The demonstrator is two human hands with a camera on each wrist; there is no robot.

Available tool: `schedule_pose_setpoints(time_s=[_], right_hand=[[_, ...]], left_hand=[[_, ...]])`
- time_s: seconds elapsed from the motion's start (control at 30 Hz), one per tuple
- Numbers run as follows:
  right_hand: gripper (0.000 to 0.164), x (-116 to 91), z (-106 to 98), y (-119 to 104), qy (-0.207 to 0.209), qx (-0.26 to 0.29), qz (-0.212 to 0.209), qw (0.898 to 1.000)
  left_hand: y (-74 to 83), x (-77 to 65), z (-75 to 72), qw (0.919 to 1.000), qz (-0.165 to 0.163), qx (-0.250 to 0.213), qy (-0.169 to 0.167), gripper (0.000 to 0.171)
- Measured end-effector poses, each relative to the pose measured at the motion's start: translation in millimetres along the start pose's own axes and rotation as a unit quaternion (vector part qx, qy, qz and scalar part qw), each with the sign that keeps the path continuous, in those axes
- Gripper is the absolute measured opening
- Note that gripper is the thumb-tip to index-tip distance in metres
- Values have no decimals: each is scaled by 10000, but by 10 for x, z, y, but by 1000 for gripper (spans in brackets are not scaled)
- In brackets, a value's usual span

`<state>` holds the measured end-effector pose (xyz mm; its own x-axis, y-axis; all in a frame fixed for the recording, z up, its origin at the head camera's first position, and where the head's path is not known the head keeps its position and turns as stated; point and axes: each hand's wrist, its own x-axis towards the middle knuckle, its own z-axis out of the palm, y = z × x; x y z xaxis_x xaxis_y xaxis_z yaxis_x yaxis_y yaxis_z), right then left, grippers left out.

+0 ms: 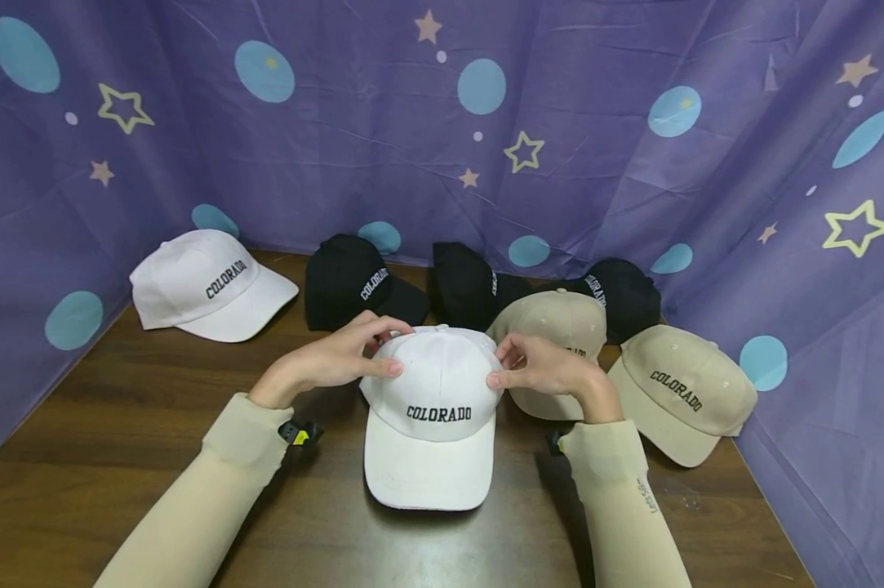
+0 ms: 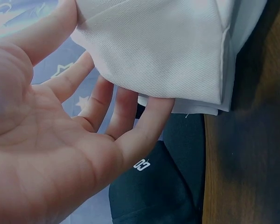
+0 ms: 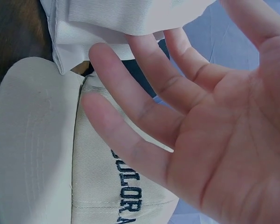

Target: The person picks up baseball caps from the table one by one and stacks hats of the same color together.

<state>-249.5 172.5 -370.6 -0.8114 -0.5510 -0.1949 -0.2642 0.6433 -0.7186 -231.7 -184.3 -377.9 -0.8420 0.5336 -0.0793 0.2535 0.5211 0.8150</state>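
A white baseball cap [image 1: 442,371] with dark COLORADO lettering faces me at the centre of the table, brim toward me. My left hand [image 1: 331,357] pinches its left side, thumb on the front of the crown and fingers behind. On the opposite side, my right hand [image 1: 548,365] pinches the crown in the same way. The left wrist view has the fingertips tucked behind the white fabric [image 2: 154,51]. In the right wrist view, some fingers reach behind the cap, while the lower ones stand free of it beside a beige cap [image 3: 102,154].
Another white cap [image 1: 192,278] sits at the back left. Black caps [image 1: 339,282] line the back. Two beige caps are at the right, one partly behind my right hand, the other [image 1: 691,388] near the edge. A purple curtain [image 1: 383,147] surrounds the wooden table [image 1: 104,425].
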Motion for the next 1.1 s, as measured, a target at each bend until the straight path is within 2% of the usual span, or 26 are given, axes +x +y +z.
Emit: schedule_pose_setpoints(time_s=[0.5,0.67,0.83,0.97,1.1], right_hand=[[40,14,-7,4,43,-120,-31,9999],[39,-25,-35,-27,-37,-186,-310,9993],[40,-80,-89,-56,-43,-197,-713,9972],[47,-116,-114,-80,81,-205,-864,9960],[49,-179,-149,-161,333,-177,-991,9944]], left_hand=[[30,-11,-13,10000,-7,96,9,58],[18,-12,-28,9990,274,310,151,58],[42,-38,-78,9985,439,211,242,58],[59,-73,-148,9982,399,162,427,58],[76,-114,-243,9952,501,284,791,54]])
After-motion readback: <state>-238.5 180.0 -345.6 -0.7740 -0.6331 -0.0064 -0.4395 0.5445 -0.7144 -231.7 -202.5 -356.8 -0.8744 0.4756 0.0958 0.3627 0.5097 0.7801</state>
